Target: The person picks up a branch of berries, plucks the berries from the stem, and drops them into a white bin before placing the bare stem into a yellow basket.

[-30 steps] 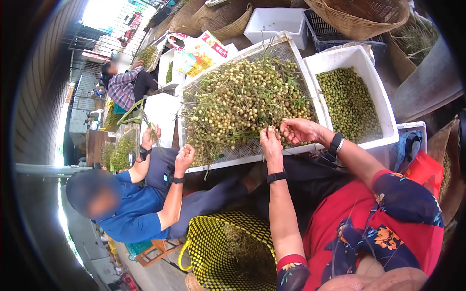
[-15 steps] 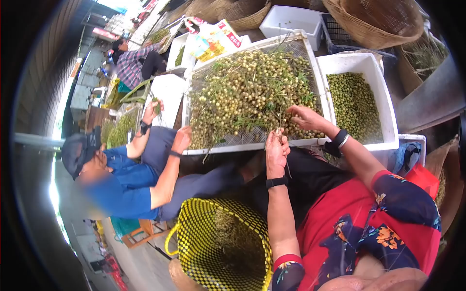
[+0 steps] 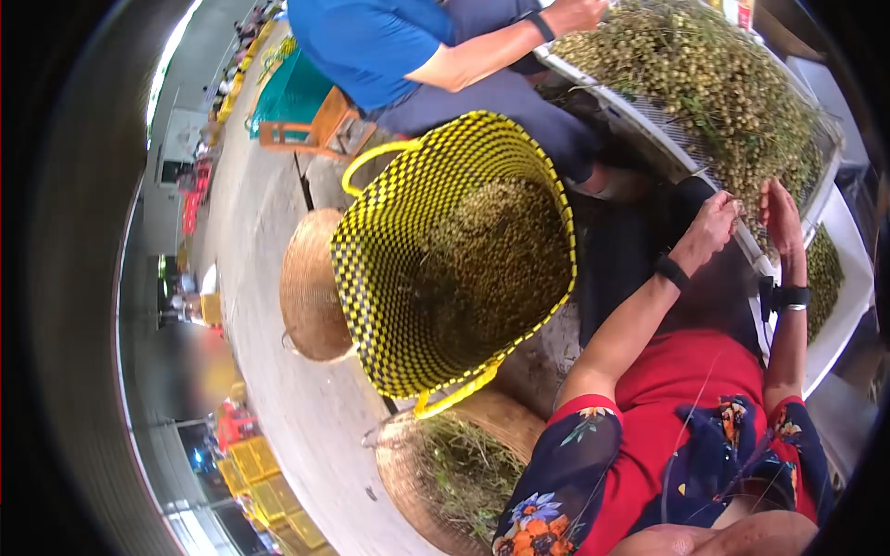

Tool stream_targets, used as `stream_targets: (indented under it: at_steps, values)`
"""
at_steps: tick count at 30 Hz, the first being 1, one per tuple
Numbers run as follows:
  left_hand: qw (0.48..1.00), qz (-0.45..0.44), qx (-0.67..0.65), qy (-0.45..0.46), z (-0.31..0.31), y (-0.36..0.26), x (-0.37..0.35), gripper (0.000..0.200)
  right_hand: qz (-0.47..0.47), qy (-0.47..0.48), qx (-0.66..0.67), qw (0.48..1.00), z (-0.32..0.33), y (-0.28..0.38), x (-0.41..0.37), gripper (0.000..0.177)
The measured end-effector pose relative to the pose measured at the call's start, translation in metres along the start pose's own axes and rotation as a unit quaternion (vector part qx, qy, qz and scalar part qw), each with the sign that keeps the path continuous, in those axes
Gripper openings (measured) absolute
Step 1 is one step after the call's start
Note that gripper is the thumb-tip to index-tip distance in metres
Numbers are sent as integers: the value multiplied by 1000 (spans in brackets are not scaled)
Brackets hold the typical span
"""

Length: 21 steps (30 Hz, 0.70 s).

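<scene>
My left hand (image 3: 712, 227) is closed in a pinch at the near edge of a white mesh-bottomed tray (image 3: 654, 139); whatever lies between its fingertips is too small to make out. Just to its right, my right hand (image 3: 781, 221) has its fingers extended, with nothing visible in them. The two hands are close together but apart. Heaped in the tray is a pile of small round yellow-green fruits (image 3: 709, 79) with thin stems and leaves. Below it at right, a white box (image 3: 848, 310) contains loose green fruits (image 3: 823, 278).
A yellow-and-black woven basket (image 3: 371, 269) with plant material inside stands left of my legs. Beside it are a round woven basket (image 3: 315, 287) and another basket (image 3: 413, 482) of green stems. A co-worker in a blue shirt (image 3: 371, 46) sits near a wooden chair (image 3: 315, 130).
The view has swung left and down, so tray and hands now appear at upper right and the woven basket mid-frame. My right hand has left the pile for the tray's near edge.
</scene>
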<state>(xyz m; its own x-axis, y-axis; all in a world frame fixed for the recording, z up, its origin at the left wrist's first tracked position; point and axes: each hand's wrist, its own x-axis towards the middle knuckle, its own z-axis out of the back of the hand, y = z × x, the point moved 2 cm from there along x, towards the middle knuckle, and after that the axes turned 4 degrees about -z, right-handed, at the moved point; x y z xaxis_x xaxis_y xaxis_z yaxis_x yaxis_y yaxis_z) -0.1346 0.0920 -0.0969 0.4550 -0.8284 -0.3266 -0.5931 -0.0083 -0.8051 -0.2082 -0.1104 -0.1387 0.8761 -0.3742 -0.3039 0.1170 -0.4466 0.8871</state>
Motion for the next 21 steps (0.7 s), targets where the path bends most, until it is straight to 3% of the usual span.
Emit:
stream_targets:
  at_steps: [2,4,7,10,13,16,21]
  values:
    - [968,-191,120,-108,13,-4,-18,22,7,-25,-98,995,-8,2,-3,25]
    - [941,-227,200,-148,26,-29,-65,27,14,-11,-136,991,-9,-1,-5,24]
    - [784,-333,426,-304,47,-46,-132,28,33,-25,-216,976,-16,1,-8,26]
    - [762,-200,503,-355,61,-32,-180,37,29,-15,-206,978,-14,-2,-5,26]
    - [700,-233,553,-389,75,2,-188,46,-5,5,-207,978,-5,-16,3,27]
    - [698,-170,555,-419,97,25,-170,41,-17,-12,-234,972,-8,-25,5,28]
    - [678,-172,582,-414,111,14,-120,26,20,-15,-263,964,-24,-7,-7,29]
